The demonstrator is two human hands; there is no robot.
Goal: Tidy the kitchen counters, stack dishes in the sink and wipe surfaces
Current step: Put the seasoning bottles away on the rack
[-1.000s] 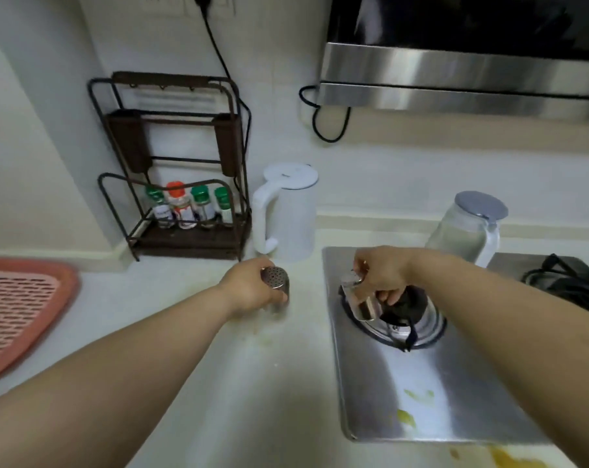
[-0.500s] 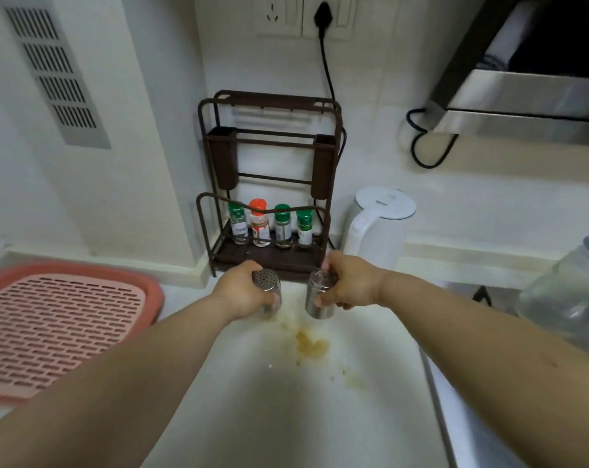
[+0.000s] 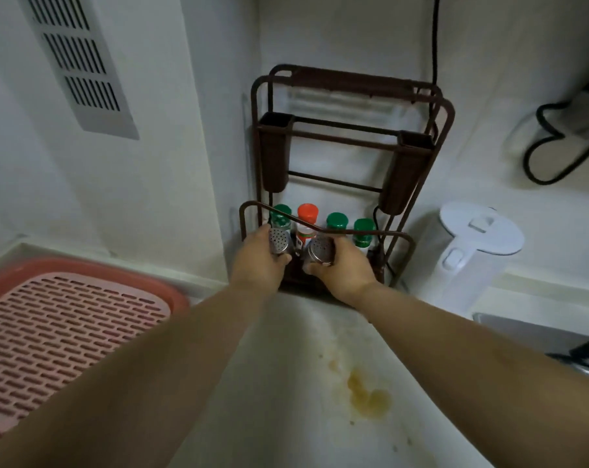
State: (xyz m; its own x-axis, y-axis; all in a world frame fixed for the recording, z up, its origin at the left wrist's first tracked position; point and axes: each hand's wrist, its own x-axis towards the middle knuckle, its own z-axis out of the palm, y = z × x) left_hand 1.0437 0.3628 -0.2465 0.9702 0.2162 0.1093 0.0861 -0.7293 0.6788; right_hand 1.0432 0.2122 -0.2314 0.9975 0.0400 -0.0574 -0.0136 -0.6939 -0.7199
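- The left hand (image 3: 257, 261) grips a steel shaker (image 3: 279, 243) with a perforated top, fingers curled round its body, at the front rail of the brown wire rack (image 3: 350, 96).
- The right hand (image 3: 343, 268) grips a second steel shaker (image 3: 320, 253) the same way, just right of the first; the two shakers sit side by side, close together, tilted slightly.
- Behind them, on the rack's lower shelf, stand four small spice jars: three with green caps (image 3: 336, 221) and one with an orange cap (image 3: 307, 211).
- The rack stands on the far part of the worktop (image 3: 269, 383), against the white wall beside an inner corner.
- The pale worktop carries a yellowish-brown spill (image 3: 367, 400) near the right forearm, with fainter smears trailing towards the rack.
- A white electric kettle (image 3: 468, 251) stands right of the rack, near it.
- A pink slotted draining tray (image 3: 50, 332) lies at the left.
- A grey vent grille (image 3: 80, 62) is set in the left wall; a black cable (image 3: 435, 38) runs down the far wall behind the rack.
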